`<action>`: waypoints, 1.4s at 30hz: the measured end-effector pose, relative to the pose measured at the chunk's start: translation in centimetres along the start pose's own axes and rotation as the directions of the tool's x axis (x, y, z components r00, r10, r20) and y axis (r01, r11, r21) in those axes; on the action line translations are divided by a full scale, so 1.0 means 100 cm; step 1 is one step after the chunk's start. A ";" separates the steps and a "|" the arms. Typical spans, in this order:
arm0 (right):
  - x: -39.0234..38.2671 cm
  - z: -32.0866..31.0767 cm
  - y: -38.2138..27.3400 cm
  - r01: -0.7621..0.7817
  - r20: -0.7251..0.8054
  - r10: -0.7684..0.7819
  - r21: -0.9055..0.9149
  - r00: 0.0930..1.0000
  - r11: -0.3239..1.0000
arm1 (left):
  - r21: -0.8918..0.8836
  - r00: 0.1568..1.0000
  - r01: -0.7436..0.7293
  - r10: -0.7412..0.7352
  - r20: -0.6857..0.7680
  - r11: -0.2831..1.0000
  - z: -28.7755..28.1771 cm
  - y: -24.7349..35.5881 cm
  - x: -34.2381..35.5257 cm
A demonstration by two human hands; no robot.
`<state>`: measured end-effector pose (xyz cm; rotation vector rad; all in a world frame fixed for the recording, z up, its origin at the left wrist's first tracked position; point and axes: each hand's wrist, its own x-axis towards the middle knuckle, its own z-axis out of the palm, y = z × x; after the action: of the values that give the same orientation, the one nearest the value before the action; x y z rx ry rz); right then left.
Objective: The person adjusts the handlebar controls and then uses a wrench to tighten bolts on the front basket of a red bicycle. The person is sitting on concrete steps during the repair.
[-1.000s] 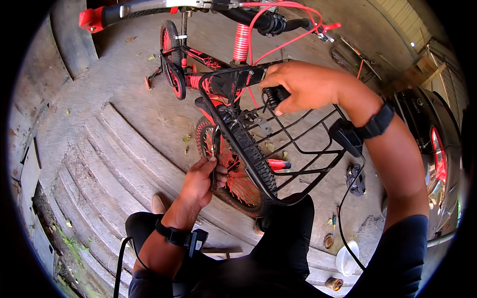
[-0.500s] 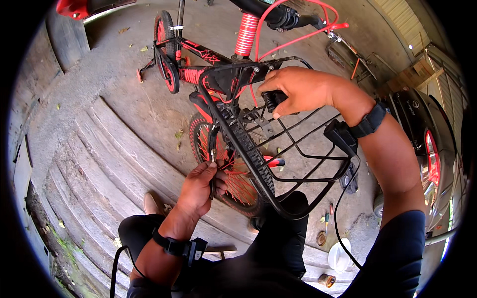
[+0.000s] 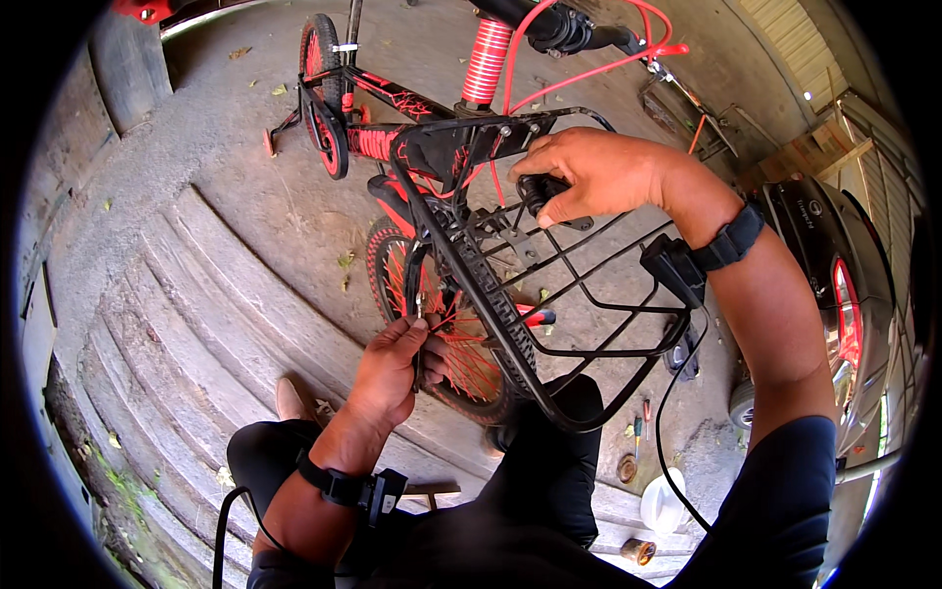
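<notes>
Handlebar grip (image 3: 143, 8) shifted to view's edge; concrete floor (image 3: 201, 285) ridged, car (image 3: 822, 231) right.

Rough grey concrete floor (image 3: 245, 167) fills my feed up towards eleven o'clock, dotted with dry leaves (image 3: 280, 89); at nine I've got long concrete ridges (image 3: 186, 304), curving in the fisheye, and green growth (image 3: 123, 481) down at eight! Round to ten, a grey upright panel (image 3: 130, 64). Over at two, pale ribbed sheeting (image 3: 790, 39) above wooden boards (image 3: 800, 162); a dark car (image 3: 819, 216) sits at three, and bright daylight breaks in at four.
</notes>
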<state>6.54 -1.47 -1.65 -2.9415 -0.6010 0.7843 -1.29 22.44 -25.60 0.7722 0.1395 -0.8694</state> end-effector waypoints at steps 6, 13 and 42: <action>-0.002 0.001 0.009 0.010 0.006 -0.010 -0.042 1.000 0.999 | -0.003 1.000 -0.006 0.006 0.001 1.000 0.001 0.000 0.000; -0.001 0.001 0.000 0.048 -0.034 -0.055 -0.184 0.998 0.982 | -0.023 1.000 0.003 -0.002 0.018 1.000 0.004 -0.002 0.001; -0.015 -0.009 0.002 0.000 0.044 0.003 -0.068 0.999 0.998 | -0.284 0.903 -0.290 0.360 0.236 0.914 0.016 0.015 0.047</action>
<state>5.81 -2.18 -0.19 -2.9930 -0.6412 0.8470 2.59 18.98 -25.56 0.4168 -0.1368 -0.6169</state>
